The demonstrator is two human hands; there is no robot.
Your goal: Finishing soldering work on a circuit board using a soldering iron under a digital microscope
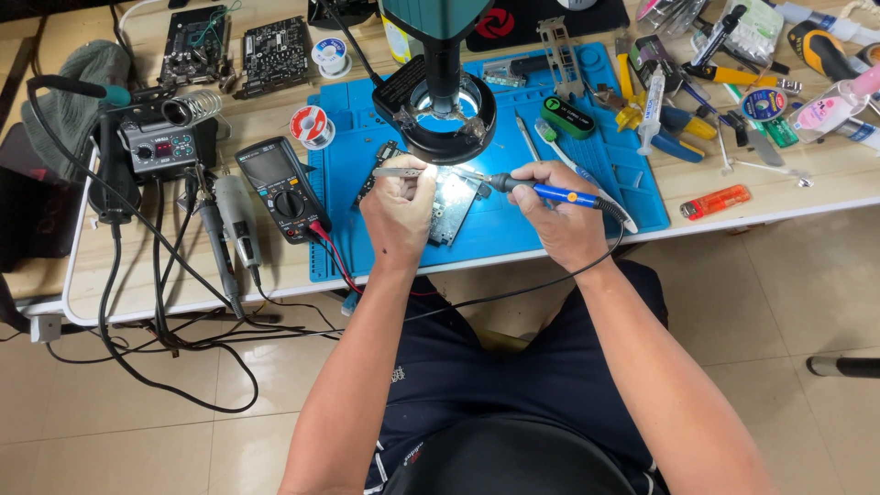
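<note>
Crowding mat (587, 197) edge: hands (399, 215), iron (550, 192)

Bench: my work surface is a light wood-grain table (513, 252) with a white rim, standing on a beige tiled floor (779, 302).
Mat: a blue silicone work mat (550, 225) lies flat on my table, centre, reaching close to the front edge.
Left of mat: a black multimeter (282, 188) lies just beside the mat; my soldering station (160, 145) stands farther left.
Rear left: two dark circuit boards (234, 46) lie side by side; solder spools (312, 126) rest near them.
Right of mat: an orange lighter (716, 201) lies near the front edge; pliers (674, 119), with yellow and blue handles, lie behind it.
</note>
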